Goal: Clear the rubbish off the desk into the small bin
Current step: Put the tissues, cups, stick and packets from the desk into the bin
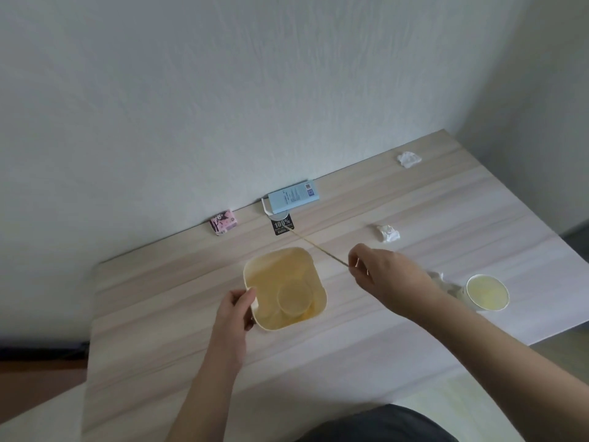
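Note:
A small cream bin (pixel 314 272) stands mid-desk with a paper cup (pixel 294 297) lying inside it. My left hand (pixel 237 309) grips the bin's near-left rim. My right hand (pixel 385 275) pinches one end of a thin wooden stick (pixel 314 247), which slants up-left past the bin's far-right corner toward a black tag (pixel 283 226). Two crumpled tissues lie on the desk, one (pixel 388 233) just beyond my right hand and one (pixel 409 159) near the far right corner. Another white wad (pixel 443 282) shows partly behind my right wrist.
A light blue carton (pixel 293 196) and a small pink packet (pixel 224 222) lie against the wall. A paper cup (pixel 487 292) stands upright at the desk's right edge. The wooden desk (pixel 159 314) ends at left and at right.

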Demonstrator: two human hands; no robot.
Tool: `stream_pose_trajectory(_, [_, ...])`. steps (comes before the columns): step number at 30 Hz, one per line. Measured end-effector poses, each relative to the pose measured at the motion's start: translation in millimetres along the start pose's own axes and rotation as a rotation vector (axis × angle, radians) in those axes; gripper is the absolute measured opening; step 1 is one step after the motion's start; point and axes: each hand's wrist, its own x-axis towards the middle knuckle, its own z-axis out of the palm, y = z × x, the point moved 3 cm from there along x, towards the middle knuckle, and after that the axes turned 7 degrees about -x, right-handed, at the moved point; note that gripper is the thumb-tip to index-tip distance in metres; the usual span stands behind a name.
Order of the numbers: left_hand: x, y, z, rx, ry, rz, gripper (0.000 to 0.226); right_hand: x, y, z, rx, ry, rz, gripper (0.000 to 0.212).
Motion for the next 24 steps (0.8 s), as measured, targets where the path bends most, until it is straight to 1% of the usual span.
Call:
stream_pose_trajectory(2, [1.7, 5.0, 5.2, 0.013, -0.017, 0.019, 0.012, -7.3, -13.4, -9.8, -0.071, 0.014, -0.059, 0.013])
stream_pose_trajectory(7, [-1.7, 13.4, 17.2, 0.018, -0.060, 0.098, 0.012, -10.9, -25.4, -3.3, -0.240, -0.091, -0.070, 0.015])
stream_pose_trajectory(11, [-4.4, 15.1, 22.4, 0.046, -0.119, 0.131, 0.014, -10.8, -32.3, 9.2, -0.334, -0.131, -0.109, 0.011])
stream_pose_trajectory(14, [-7.3, 11.9, 28.2, 0.061, -0.159, 0.138, 0.017, -8.2, -38.9, 15.1, -0.317, -0.142, -0.142, 0.011])
stream_pose_trajectory(19, [-12.3, 5.8, 42.6, 0.057, -0.207, 0.113, 0.015, -9.4, -42.0, 19.8, -0.250, -0.182, -0.209, 0.015])
stream_pose_trajectory(22, [-14.2, 2.8, 51.5, 0.023, -0.244, 0.090, 0.019, -12.1, -41.2, 14.9, -0.186, -0.155, -0.230, 0.018])
stream_pose_trajectory(24, [-13.9, 2.4, 56.7, -0.005, -0.258, 0.066, 0.027, -14.9, -36.1, 6.4, -0.105, -0.096, -0.207, 0.022])
